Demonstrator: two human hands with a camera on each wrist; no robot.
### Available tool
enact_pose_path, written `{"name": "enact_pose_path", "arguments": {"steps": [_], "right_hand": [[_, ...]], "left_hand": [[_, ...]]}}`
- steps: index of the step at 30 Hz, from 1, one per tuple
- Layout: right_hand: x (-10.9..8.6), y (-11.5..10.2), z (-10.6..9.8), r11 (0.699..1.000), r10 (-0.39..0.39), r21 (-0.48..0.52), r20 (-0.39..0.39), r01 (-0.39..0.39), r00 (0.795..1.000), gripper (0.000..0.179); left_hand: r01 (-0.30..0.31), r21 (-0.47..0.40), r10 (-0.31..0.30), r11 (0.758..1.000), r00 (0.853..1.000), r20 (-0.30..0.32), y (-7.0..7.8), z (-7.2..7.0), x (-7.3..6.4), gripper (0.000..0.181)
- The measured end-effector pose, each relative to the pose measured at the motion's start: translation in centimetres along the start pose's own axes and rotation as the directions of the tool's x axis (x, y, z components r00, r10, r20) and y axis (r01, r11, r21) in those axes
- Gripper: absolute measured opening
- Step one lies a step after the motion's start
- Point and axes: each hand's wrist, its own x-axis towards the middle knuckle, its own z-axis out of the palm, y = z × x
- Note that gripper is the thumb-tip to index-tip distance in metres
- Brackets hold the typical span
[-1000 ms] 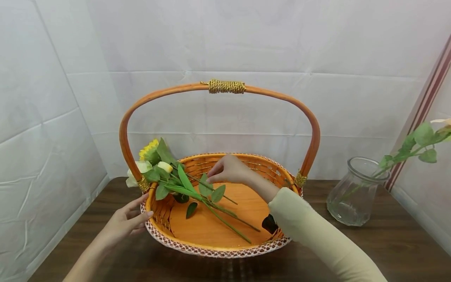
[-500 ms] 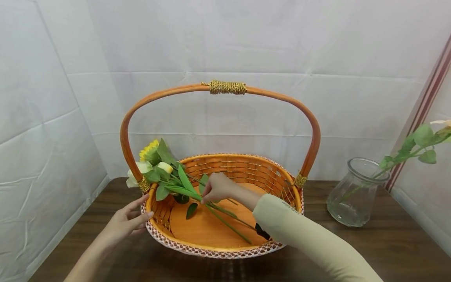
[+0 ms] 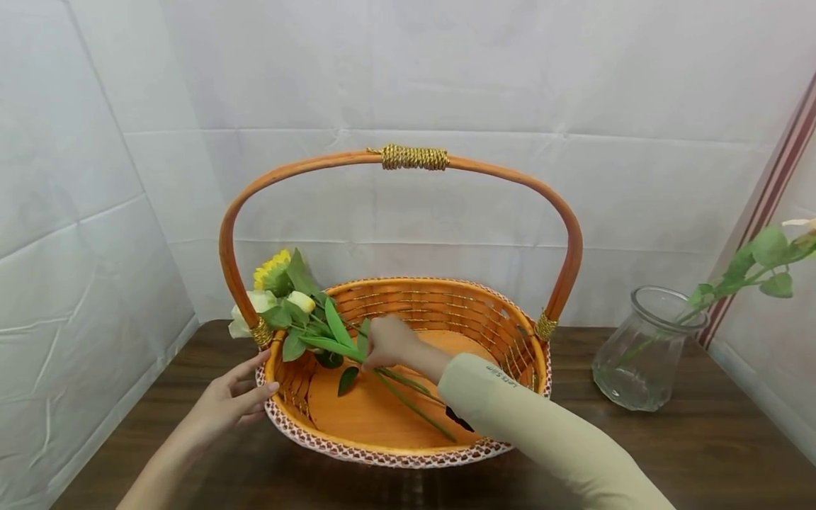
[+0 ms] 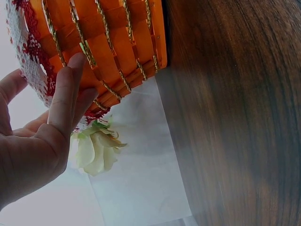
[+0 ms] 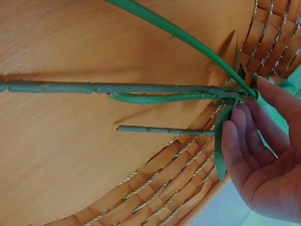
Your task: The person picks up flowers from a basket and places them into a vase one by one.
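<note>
My left hand (image 3: pixel 224 402) holds the left side of the orange woven basket (image 3: pixel 408 459), thumb over the rim and fingers against the outer wall. Inside the basket, my right hand (image 3: pixel 397 346) pinches the smooth green stem (image 5: pixel 183 42) of an artificial flower between thumb and forefinger, close below its long leaves (image 3: pixel 334 322). Other stems (image 5: pixel 94 88) run beside it over the basket's floor. At the left end, a sunflower (image 3: pixel 273 271), a white rose (image 3: pixel 260 303) and a pale yellow tulip-shaped bloom (image 3: pixel 301 302) lean over the rim. The right palm is hidden in the head view.
A tall arched handle (image 3: pixel 570 241) with gold cord rises over the basket. To the right, a clear glass vase (image 3: pixel 637 368) holds a leafy stem (image 3: pixel 733 273) leaning right. Everything stands on a dark wood table (image 3: pixel 707 439) before white sheeting (image 3: pixel 484 212).
My right hand has come down and slightly left, from the back leaves to the smooth green stem, which it now pinches. My left hand has stayed on the rim.
</note>
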Motion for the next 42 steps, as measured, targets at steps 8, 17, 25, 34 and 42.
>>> {"name": "enact_pose_path", "arguments": {"steps": [8,17,25,34,42], "right_hand": [[0.1,-0.8,0.4,0.993,0.077,-0.083,-0.021,-0.079,0.997,0.025],[-0.5,0.1,-0.4,0.971,0.110,0.217,-0.021,-0.103,0.994,0.014],[-1.0,0.8,-1.6,0.913,0.127,0.393,-0.024,-0.107,0.992,0.008],[-2.4,0.5,-2.9,0.893,0.039,0.450,-0.024,-0.024,0.999,0.009],[-4.1,0.7,-4.9,0.893,-0.098,0.428,-0.112,0.137,0.989,0.010]], "left_hand": [[0.010,0.003,-0.010,1.000,1.000,0.009,0.1,0.0,0.1,0.068],[0.010,0.014,-0.010,1.000,1.000,0.005,0.2,0.1,0.0,0.068],[-0.004,0.014,0.004,1.000,1.000,0.010,0.1,0.1,0.0,0.067],[-0.002,0.011,0.002,1.000,1.000,0.012,0.1,-0.1,0.0,0.067],[0.000,0.010,0.000,1.000,1.000,0.012,0.2,0.0,-0.1,0.067]]}}
